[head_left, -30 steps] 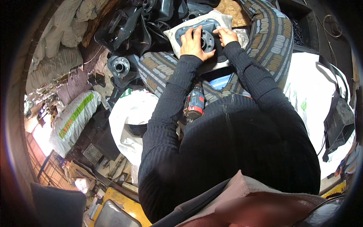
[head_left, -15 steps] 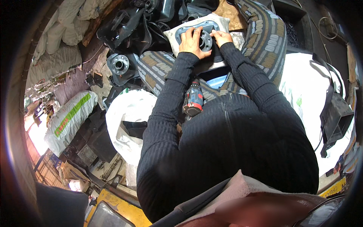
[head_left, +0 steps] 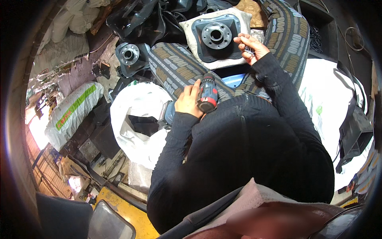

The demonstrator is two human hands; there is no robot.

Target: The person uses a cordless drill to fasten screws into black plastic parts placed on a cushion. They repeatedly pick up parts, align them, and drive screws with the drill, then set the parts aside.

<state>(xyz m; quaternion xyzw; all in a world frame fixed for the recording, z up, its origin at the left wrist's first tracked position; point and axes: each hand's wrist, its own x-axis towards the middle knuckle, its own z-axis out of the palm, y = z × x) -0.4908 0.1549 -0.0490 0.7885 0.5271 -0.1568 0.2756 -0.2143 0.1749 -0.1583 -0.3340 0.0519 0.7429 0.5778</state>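
Observation:
My left hand (head_left: 188,99) is closed round a cordless drill (head_left: 208,95) with a blue, red and black body, lying at my lap with its chuck pointing away from me. My right hand (head_left: 255,47) is raised beside a black part, its fingers curled round several small silver screws (head_left: 249,50); thumb and forefinger are pinched together, and what is between their tips is too small to make out. The black part (head_left: 210,51), a square flanged housing with a round, drilled hub (head_left: 217,36) on top, rests on a pale pad (head_left: 190,27) across my legs.
A similar black hub part (head_left: 129,55) lies to the left, near a heap of black parts (head_left: 139,24). White sacks stand on the left (head_left: 139,101) and right (head_left: 318,83). A dark bin (head_left: 316,36) with small metal pieces is at the far right.
Both hands have left the hub. My left hand has come back toward me and taken hold of the drill; my right hand has moved slightly right and nearer, screws now showing in it.

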